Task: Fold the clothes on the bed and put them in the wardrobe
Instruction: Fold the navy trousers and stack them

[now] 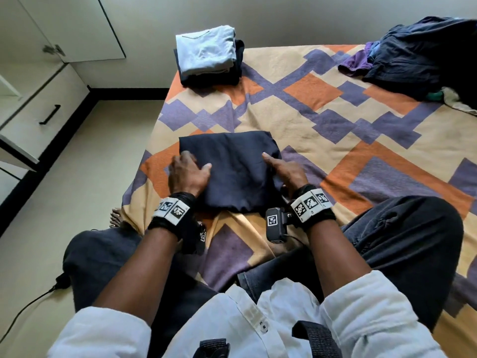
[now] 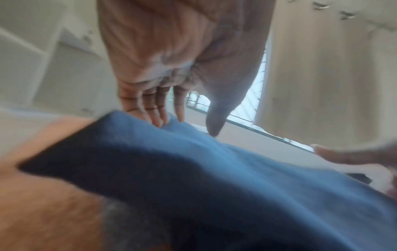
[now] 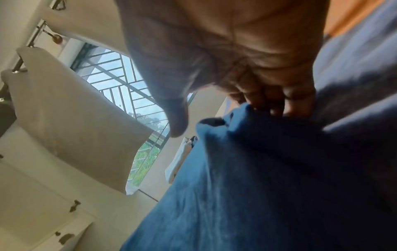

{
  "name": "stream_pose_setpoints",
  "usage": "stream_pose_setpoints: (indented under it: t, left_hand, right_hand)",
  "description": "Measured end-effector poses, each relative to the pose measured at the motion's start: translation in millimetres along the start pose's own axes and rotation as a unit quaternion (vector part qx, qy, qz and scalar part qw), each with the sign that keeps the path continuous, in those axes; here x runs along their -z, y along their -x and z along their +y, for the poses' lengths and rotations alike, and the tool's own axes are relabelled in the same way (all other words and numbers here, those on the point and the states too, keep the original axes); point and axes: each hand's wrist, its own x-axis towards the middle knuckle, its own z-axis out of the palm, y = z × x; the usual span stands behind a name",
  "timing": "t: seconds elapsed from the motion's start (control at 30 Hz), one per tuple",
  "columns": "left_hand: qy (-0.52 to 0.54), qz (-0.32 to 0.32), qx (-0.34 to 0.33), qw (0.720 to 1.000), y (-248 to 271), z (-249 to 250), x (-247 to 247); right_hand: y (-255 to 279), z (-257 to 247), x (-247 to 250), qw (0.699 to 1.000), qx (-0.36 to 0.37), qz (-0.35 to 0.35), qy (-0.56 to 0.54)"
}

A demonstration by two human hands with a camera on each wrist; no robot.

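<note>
A navy garment (image 1: pixel 237 171) lies folded into a rectangle on the patterned bed (image 1: pixel 335 120) in front of me. My left hand (image 1: pixel 189 171) rests at its left edge with the thumb lying on the cloth. In the left wrist view this hand (image 2: pixel 171 68) has straight fingers whose tips are hidden behind the garment (image 2: pixel 214 178). My right hand (image 1: pixel 284 170) sits at the right edge, thumb on top. In the right wrist view the right hand (image 3: pixel 236 51) has its fingertips tucked behind the cloth (image 3: pixel 257 186), with the thumb held apart.
A stack of folded clothes (image 1: pixel 209 58), light blue on top, sits at the bed's far left corner. A heap of unfolded dark and purple clothes (image 1: pixel 418 55) lies far right. The white wardrobe (image 1: pixel 38 73) with a black-handled drawer (image 1: pixel 50 114) stands left, across the floor.
</note>
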Motion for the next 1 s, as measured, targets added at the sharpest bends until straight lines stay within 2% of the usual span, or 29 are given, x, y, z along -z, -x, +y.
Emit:
stream_pose_setpoints:
  t: [0.07, 0.1, 0.17, 0.3, 0.37, 0.47, 0.67, 0.77, 0.87, 0.93, 1.0]
  left_hand:
    - [0.022, -0.033, 0.097, 0.995, -13, -20, 4]
    - [0.042, -0.059, 0.116, 0.991, -16, -25, 5]
    - [0.074, -0.101, 0.118, 0.985, -15, -30, 0]
    - [0.128, -0.124, 0.119, 0.977, -13, -40, -12]
    - [0.224, -0.149, 0.145, 0.952, -16, -43, -11]
    - [0.341, -0.228, 0.160, 0.898, -15, -36, -6]
    - [0.458, -0.258, 0.108, 0.844, 1, -1, 17]
    - [0.494, -0.276, 0.076, 0.821, 4, 27, 34]
    - [0.524, -0.281, 0.052, 0.802, 1, 53, 49]
    - [0.552, -0.291, 0.052, 0.780, -5, 68, 61]
    - [0.580, -0.300, 0.057, 0.755, -13, 79, 71]
  right_hand:
    - [2, -10, -6, 0.999, -0.004, -0.024, -0.029]
    - [-1, -10, -11, 0.998, -0.006, -0.036, -0.043]
    - [-7, -1, -19, 0.998, 0.016, -0.041, -0.036]
    - [-21, 27, -30, 0.993, 0.063, 0.014, 0.096]
    - [-22, 25, -31, 0.993, 0.078, 0.018, 0.081]
    - [-26, 24, -30, 0.995, 0.076, 0.022, 0.061]
    - [-20, 20, -25, 0.996, 0.062, 0.015, 0.057]
    - [-19, 13, -15, 0.998, 0.032, -0.055, -0.027]
    - [1, -9, 0, 0.978, -0.005, -0.186, -0.096]
    - [11, -19, 6, 0.941, -0.024, -0.278, -0.193]
    - [24, -27, 9, 0.884, -0.061, -0.335, -0.320]
